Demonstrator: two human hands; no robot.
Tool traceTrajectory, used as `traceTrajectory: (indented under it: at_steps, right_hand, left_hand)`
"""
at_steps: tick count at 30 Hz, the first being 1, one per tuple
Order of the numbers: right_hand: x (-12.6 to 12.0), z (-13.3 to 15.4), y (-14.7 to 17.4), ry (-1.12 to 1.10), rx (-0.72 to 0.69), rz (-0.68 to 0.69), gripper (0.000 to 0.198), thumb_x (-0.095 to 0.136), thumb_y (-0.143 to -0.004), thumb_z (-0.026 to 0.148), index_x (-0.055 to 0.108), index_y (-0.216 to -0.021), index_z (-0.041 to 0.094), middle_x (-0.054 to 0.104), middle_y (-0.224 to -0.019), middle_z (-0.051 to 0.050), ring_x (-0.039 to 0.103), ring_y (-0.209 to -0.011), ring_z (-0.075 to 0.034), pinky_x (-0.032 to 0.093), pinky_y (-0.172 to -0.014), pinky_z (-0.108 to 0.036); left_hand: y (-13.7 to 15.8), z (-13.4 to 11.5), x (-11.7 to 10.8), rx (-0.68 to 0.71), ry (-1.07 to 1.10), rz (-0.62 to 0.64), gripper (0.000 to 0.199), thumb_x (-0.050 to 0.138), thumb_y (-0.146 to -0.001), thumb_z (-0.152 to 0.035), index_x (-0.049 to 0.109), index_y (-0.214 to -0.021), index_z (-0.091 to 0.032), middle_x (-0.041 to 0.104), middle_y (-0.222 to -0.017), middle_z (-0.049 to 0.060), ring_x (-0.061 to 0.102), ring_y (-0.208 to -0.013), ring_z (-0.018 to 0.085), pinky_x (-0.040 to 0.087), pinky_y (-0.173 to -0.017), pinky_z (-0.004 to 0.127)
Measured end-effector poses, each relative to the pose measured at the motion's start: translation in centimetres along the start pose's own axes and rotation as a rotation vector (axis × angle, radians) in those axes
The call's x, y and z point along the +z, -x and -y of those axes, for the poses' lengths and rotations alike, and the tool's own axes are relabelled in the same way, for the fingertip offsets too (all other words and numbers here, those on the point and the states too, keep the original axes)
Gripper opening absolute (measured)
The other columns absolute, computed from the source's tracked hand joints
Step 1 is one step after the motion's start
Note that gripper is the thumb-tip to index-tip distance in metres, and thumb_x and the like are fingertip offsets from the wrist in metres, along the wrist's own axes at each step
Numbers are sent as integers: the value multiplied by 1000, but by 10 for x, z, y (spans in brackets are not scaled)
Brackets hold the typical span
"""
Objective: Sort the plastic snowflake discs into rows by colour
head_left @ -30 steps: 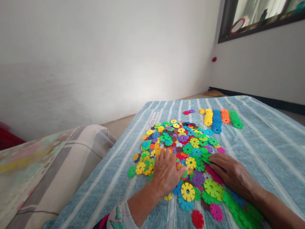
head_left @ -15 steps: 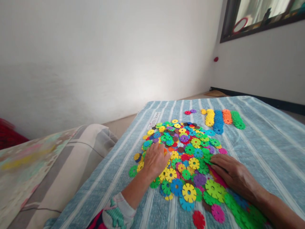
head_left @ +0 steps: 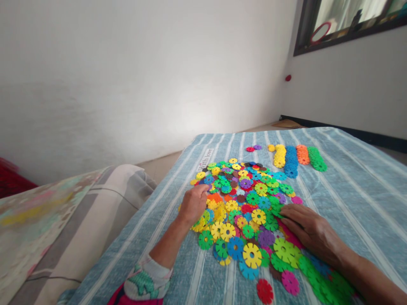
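A wide heap of colourful notched plastic discs (head_left: 261, 189), the interlocking snowflake kind, lies on the striped cloth (head_left: 171, 182). At the heap's left edge is my left hand (head_left: 193, 205), fingers curled with thumb and forefinger together beside a small blue-purple disc (head_left: 208, 180); whatever is in the pinch is too small to make out. On the right side, my right hand (head_left: 307, 224) rests low, fingertips and thumb closed at green discs (head_left: 276, 208). Beneath that hand shows a pink piece (head_left: 291, 237), partly hidden. A green pile (head_left: 321, 277) lies under the right forearm.
Toward the far edge stand sorted rows: yellow (head_left: 280, 156), blue (head_left: 291, 162), orange (head_left: 303, 154) and green (head_left: 316, 159). A red disc (head_left: 250, 149) and a purple disc (head_left: 257, 147) lie left of them. A covered cushioned surface (head_left: 117, 203) is at left.
My left hand has shifted left and slightly back from the heap's middle, uncovering orange and yellow discs. My right hand stays in place.
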State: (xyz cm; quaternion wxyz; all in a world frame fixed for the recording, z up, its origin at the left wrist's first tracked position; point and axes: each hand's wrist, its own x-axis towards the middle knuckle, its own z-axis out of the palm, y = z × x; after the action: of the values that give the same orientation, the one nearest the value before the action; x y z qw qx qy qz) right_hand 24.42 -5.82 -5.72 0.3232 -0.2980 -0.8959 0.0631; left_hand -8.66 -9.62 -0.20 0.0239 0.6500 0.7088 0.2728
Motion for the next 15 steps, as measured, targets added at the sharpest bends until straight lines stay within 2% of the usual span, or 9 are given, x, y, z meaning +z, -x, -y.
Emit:
traceTrajectory:
  at_steps: [3, 6, 8, 11, 13, 15]
  right_hand:
    - [0, 0, 0, 15, 2, 15, 21, 44, -93, 27, 62, -99, 21, 68, -98, -6, 64, -90, -19, 53, -81, -35]
    - [0, 1, 0, 18, 13, 26, 22, 43, -93, 28, 62, -99, 21, 68, -98, -6, 64, -91, -19, 53, -81, -36]
    - [-1, 1, 0, 15, 21, 28, 22, 43, -93, 28, 63, -98, 20, 68, -98, -7, 64, -91, -19, 53, -81, -35]
    - [-1, 2, 0, 11, 26, 19, 22, 43, -93, 29, 63, -98, 21, 68, -99, -6, 64, -91, -19, 54, -80, -34]
    - [-2, 2, 0, 7, 26, 5, 22, 43, -93, 29, 63, -98, 21, 68, -99, -6, 64, -90, -19, 54, -79, -34]
    - [-2, 2, 0, 2, 29, -6, 22, 44, -93, 29, 64, -98, 22, 69, -98, -6, 65, -90, -19, 55, -79, -34]
  left_hand:
    - [2, -5, -5, 35, 0, 44, 25, 42, -82, -15, 66, -86, -18, 69, -86, 1, 63, -82, 15, 48, -76, 25]
    - [4, -12, -9, 108, -1, 178, 21, 46, -76, -11, 66, -76, -18, 67, -76, 0, 62, -72, 14, 46, -69, 22]
    - [6, -17, -10, 170, -9, 285, 22, 49, -71, -9, 66, -80, -19, 68, -82, 0, 62, -77, 15, 46, -72, 22]
    - [8, -21, -11, 279, -28, 401, 30, 54, -68, -10, 66, -92, -20, 68, -100, 2, 59, -96, 18, 43, -85, 26]
    - [9, -22, -10, 329, -53, 449, 28, 55, -69, -12, 66, -93, -21, 67, -102, 2, 58, -100, 19, 41, -89, 28]
    - [8, -22, -10, 338, -82, 478, 24, 54, -69, -12, 65, -89, -21, 67, -97, 2, 58, -97, 20, 41, -86, 29]
